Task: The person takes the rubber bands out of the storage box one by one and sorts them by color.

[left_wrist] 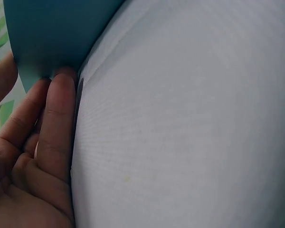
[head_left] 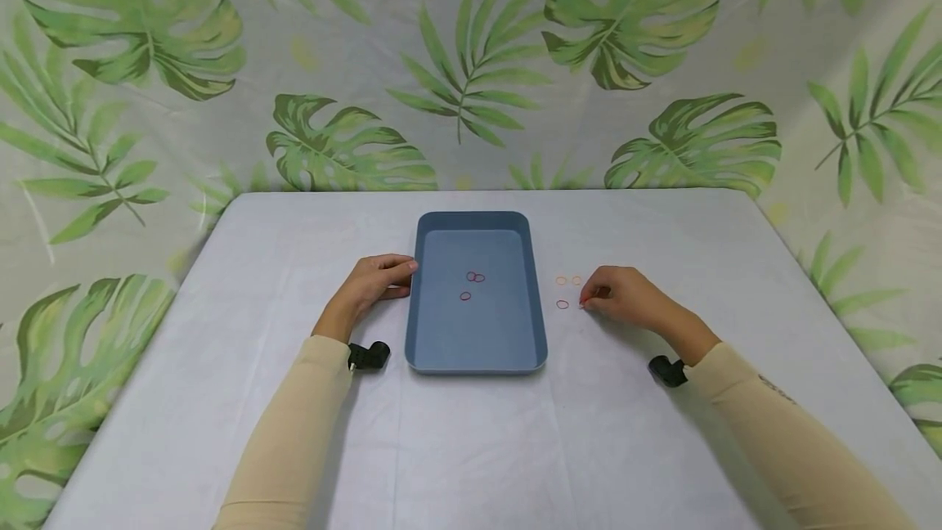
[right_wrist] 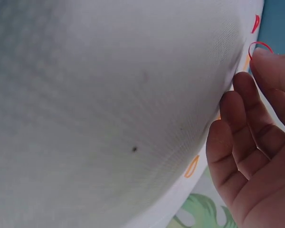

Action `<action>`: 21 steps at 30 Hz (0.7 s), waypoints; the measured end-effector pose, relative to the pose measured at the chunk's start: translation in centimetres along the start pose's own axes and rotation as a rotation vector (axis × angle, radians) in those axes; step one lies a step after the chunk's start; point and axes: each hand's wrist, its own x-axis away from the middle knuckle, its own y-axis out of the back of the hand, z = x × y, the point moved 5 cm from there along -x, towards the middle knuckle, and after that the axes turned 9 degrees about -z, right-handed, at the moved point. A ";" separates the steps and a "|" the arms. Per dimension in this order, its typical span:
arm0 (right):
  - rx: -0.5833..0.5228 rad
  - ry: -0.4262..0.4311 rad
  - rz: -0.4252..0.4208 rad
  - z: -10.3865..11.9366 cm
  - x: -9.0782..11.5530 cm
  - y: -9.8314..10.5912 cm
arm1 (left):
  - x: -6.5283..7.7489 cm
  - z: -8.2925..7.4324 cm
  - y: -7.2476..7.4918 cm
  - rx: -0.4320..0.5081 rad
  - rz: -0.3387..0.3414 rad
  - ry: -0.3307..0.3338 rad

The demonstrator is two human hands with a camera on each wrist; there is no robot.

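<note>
1. Head: tray (head_left: 474, 342), long axis running away from you; your left hand (head_left: 377, 278) touching its left side; your right hand (head_left: 624, 298) right of it, near the loose red band (head_left: 562, 308).
2. Left wrist: extended fingers (left_wrist: 59, 114) against the tray's outer wall.
3. Right wrist: your fingertips pinching another red band (right_wrist: 260, 42), outside the tray.

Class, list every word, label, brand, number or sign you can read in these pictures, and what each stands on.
Readable text: none.
Dark marking on the right sleeve: too small and blurred to read; I cannot tell whether it is lettering.
Blue tray, red bands, orange bands: no text visible.
</note>
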 end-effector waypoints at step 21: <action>0.009 0.000 0.000 -0.4 -0.1 -0.2 | -0.1 0.2 -0.1 0.011 -0.011 0.005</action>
